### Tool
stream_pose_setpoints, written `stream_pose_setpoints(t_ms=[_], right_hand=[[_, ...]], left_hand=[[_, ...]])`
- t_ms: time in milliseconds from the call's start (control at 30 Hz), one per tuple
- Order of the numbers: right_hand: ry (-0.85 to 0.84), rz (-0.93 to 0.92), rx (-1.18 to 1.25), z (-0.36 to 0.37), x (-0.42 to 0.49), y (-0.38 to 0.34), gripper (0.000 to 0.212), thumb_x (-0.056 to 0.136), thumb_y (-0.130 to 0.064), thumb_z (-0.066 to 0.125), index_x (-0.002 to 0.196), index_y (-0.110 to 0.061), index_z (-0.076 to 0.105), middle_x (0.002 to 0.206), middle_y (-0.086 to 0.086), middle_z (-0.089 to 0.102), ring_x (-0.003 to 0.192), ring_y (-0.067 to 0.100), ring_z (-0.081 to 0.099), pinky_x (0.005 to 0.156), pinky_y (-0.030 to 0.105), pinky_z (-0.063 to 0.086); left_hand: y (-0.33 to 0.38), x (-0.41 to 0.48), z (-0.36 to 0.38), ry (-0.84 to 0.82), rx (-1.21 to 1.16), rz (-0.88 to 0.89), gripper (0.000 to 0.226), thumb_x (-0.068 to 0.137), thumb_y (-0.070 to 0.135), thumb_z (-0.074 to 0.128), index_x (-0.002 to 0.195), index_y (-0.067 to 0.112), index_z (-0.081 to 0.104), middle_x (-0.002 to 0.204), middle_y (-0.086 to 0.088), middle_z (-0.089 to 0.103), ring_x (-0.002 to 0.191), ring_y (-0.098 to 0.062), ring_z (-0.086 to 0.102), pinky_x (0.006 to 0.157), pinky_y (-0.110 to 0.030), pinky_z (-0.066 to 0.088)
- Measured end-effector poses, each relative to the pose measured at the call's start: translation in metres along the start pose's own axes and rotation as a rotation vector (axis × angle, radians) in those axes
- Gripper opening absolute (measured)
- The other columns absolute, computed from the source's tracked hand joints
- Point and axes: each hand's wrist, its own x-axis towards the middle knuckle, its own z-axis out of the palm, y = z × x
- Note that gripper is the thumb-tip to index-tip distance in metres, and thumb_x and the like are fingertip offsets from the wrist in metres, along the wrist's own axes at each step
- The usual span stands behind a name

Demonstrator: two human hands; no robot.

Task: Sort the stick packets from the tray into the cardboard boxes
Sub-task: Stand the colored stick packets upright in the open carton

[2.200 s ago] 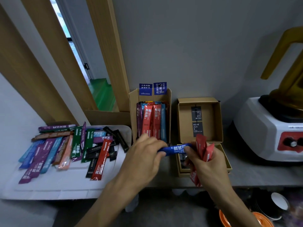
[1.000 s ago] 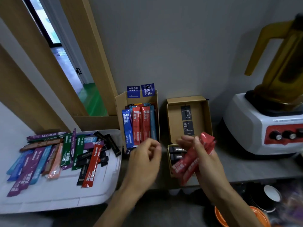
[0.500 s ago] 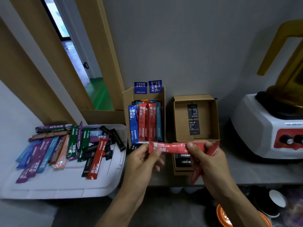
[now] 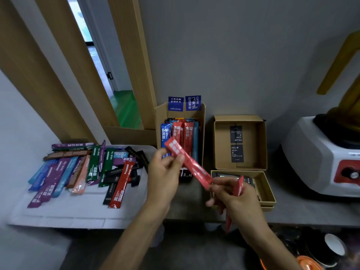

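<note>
Red foil stick packet (image 4: 188,162): pinched by left hand (image 4: 165,172); right hand (image 4: 233,197) clamps spare red packet (image 4: 240,185). Risk: slack pinch, misses tall cardboard box (image 4: 158,121).

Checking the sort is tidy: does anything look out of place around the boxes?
A black packet lies on the counter at the foot of the tall box, neither boxed nor on the tray. It looks dropped or slipped out, though the held red packet partly hides it.

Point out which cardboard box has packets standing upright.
The tall box with blue labels, nearest the tray; the shallow boxes right of it hold none upright.
</note>
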Motion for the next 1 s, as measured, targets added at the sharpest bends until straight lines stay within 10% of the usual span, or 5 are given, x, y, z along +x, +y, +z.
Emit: stream_pose_setpoints(t_ms=[267, 600, 1000], right_hand=[[-0.018, 0.024, -0.126, -0.005, -0.004, 0.008, 0.013, 0.094, -0.018, 0.06, 0.101, -0.012, 0.069, 0.084, 0.004, 0.075, 0.068, 0.027, 0.07, 0.06, 0.03, 0.057], [0.085, 0.195, 0.126, -0.018, 0.001, 0.009, 0.038, 0.077, -0.047, 0.066, 0.085, -0.011, 0.058, 0.062, 0.004, 0.049, 0.054, 0.017, 0.047, 0.057, 0.034, 0.039], [0.244, 0.116, 0.583, -0.003, 0.016, -0.014, 0.027, 0.1, -0.03, 0.045, 0.105, -0.009, 0.061, 0.087, 0.007, 0.06, 0.084, 0.02, 0.061, 0.088, 0.037, 0.046]], left_hand=[[-0.008, 0.07, 0.032, -0.083, 0.492, 0.288, 0.043, 0.095, 0.017, 0.062, 0.136, 0.024, 0.05, 0.103, 0.007, 0.062, 0.082, 0.001, 0.06, 0.081, -0.022, 0.056], [-0.055, 0.063, 0.025, -0.215, 0.832, 0.473, 0.048, 0.095, 0.015, 0.058, 0.139, 0.022, 0.042, 0.137, 0.004, 0.04, 0.122, -0.015, 0.051, 0.1, -0.037, 0.052], [-0.029, 0.004, -0.004, -0.33, 0.434, 0.239, 0.014, 0.094, 0.033, 0.061, 0.107, 0.028, 0.06, 0.092, 0.011, 0.06, 0.081, 0.004, 0.058, 0.067, -0.01, 0.047]])
